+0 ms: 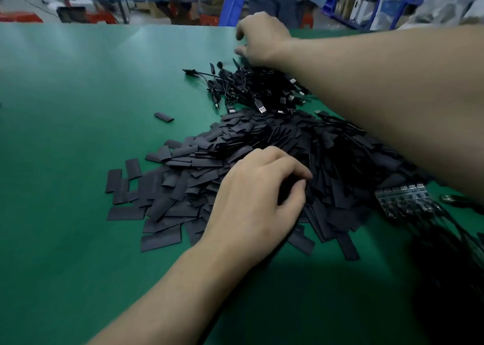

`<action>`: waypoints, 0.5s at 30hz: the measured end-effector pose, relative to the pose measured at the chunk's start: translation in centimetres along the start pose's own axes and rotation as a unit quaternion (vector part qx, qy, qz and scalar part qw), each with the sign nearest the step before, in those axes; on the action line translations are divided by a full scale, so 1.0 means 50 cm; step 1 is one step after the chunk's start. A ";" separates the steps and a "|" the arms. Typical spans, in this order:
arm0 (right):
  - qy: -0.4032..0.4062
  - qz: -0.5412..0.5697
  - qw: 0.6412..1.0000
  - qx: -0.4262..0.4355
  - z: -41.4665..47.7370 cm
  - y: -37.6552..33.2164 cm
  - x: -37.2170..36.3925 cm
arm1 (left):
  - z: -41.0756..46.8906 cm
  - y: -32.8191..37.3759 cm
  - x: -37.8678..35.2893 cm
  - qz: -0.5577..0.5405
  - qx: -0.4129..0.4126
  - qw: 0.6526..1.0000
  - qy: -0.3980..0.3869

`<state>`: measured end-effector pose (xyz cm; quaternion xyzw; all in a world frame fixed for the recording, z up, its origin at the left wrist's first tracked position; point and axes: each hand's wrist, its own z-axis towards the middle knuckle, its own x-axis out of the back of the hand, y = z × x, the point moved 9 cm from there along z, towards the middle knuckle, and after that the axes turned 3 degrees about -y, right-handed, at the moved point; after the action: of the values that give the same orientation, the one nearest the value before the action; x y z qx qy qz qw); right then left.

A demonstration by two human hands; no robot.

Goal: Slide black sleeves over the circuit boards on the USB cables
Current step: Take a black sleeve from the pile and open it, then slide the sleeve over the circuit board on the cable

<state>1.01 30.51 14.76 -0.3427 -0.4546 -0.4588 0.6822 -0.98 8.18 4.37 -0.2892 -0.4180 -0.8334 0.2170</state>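
Where the right forearm point(392, 103) crosses, it partly covers cables point(251, 88) and sleeves point(199, 166).

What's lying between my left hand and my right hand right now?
In the head view, black sleeves and then a tangle of USB cables lie between the left hand and the right hand.

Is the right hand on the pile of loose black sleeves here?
No: the right hand is over the far heap of USB cables, while the left hand rests on the sleeve pile.
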 end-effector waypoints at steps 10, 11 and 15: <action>-0.084 0.064 0.992 0.075 -0.219 0.086 0.025 | 0.000 0.004 -0.002 0.013 -0.005 1.000 0.006; -0.123 0.077 0.987 0.071 -0.266 0.110 0.026 | 0.000 0.005 -0.002 0.014 -0.007 1.000 0.007; -0.242 0.108 0.963 0.046 -0.436 0.179 0.050 | 0.001 0.008 -0.002 0.019 -0.007 1.000 0.000</action>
<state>16.47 13.49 8.96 -0.4591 -0.5869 -0.2640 0.6124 -0.62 8.01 4.57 -0.2985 -0.4063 -0.8323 0.2304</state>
